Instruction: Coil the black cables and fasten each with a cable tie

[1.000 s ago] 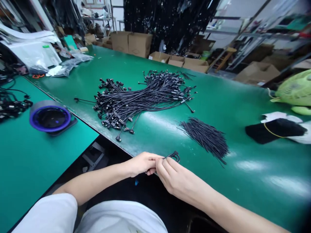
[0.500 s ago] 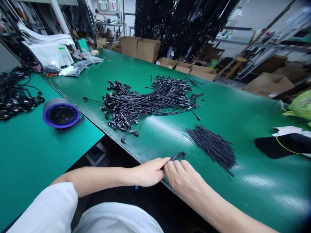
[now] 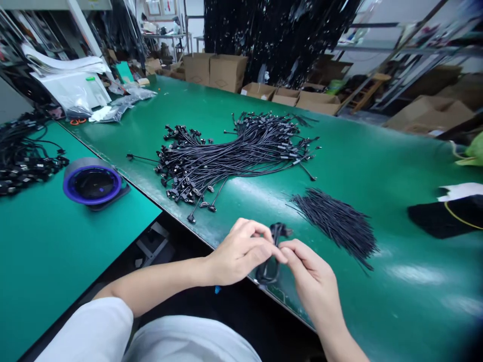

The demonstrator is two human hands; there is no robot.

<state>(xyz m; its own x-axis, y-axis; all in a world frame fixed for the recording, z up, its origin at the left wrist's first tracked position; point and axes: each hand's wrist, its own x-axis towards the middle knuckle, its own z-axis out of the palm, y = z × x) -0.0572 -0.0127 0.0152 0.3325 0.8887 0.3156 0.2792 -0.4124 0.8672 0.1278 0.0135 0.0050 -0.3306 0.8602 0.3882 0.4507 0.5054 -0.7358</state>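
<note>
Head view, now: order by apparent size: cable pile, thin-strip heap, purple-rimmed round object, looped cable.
1. Cable pile
2. Thin-strip heap and purple-rimmed round object: too close to rank
3. Looped cable, partly hidden

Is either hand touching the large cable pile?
No, the left hand and right hand are at a coiled cable, apart from the large cable pile.

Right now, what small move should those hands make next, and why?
Perhaps the left hand should close its fingers firmly around the looped black cable to steady it: the loops extend past those fingers on both sides, and the fingertips of the right hand are close beside it.
</note>
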